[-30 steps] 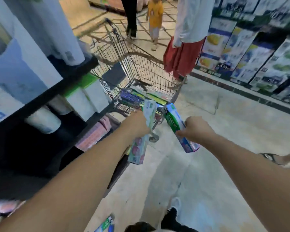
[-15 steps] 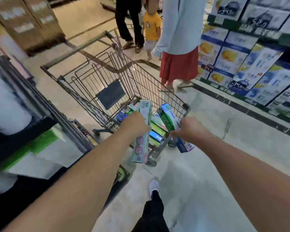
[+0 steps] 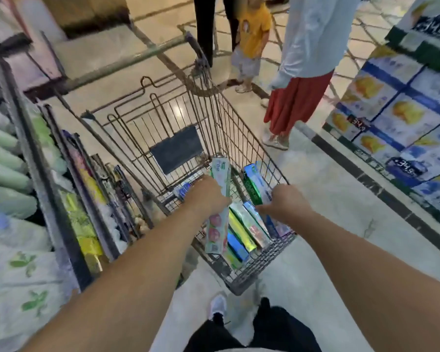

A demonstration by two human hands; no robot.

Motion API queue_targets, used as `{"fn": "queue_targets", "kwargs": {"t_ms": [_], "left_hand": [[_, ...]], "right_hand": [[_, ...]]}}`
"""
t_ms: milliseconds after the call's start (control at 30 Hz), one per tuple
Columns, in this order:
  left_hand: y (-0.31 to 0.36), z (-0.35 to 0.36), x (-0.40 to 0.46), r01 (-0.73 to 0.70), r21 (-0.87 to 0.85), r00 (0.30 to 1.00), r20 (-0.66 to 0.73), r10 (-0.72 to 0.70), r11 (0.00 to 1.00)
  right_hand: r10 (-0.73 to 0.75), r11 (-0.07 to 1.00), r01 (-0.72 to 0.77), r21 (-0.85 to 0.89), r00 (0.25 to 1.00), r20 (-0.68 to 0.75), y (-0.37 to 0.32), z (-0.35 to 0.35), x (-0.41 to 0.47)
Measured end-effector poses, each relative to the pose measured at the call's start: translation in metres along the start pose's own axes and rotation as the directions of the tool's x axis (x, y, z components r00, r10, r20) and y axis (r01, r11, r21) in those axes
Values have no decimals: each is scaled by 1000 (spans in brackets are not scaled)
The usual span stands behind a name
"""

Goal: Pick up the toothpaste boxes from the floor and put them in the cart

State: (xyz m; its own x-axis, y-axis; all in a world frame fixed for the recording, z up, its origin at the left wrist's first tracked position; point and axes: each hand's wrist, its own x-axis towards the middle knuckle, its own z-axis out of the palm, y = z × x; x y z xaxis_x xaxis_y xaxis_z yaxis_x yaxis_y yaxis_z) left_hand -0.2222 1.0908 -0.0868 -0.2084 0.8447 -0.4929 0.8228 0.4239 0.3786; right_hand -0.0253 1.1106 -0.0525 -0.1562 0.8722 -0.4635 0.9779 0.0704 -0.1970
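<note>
two toothpaste boxes, the pale one (image 3: 218, 207) gripped in the left hand (image 3: 208, 195) and the green one (image 3: 255, 185) in the right hand (image 3: 285, 201), now hang above the cart (image 3: 262, 265) by its near edge, having come from short of it, so release looks next.

Mid-frame: my left hand (image 3: 208, 193) grips a pale green box (image 3: 217, 209), upright over the cart (image 3: 241, 153). My right hand (image 3: 285, 203) holds a green-and-blue box (image 3: 254, 182), tilted. More boxes (image 3: 244, 229) lie inside, lower centre.
</note>
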Motion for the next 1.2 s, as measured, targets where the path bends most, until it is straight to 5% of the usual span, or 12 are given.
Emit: {"fn": "queue_targets", "kwargs": {"t_ms": [267,667,933,1200], "left_hand": [[-25,88,53,330,-223,943,32,-331,917],[-45,213,89,620,-264,781,119,-612,739],[-45,220,93,619,-286,782,142,-607,731],[-40,175,74,561,-343,828,216,-518,753]], "right_hand": [[-129,991,133,0,960,249,3,72,96],[-191,969,240,-58,879,437,14,192,172],[-210,962,269,-49,843,495,12,217,183],[-261,913,389,-126,791,553,3,164,171]]}}
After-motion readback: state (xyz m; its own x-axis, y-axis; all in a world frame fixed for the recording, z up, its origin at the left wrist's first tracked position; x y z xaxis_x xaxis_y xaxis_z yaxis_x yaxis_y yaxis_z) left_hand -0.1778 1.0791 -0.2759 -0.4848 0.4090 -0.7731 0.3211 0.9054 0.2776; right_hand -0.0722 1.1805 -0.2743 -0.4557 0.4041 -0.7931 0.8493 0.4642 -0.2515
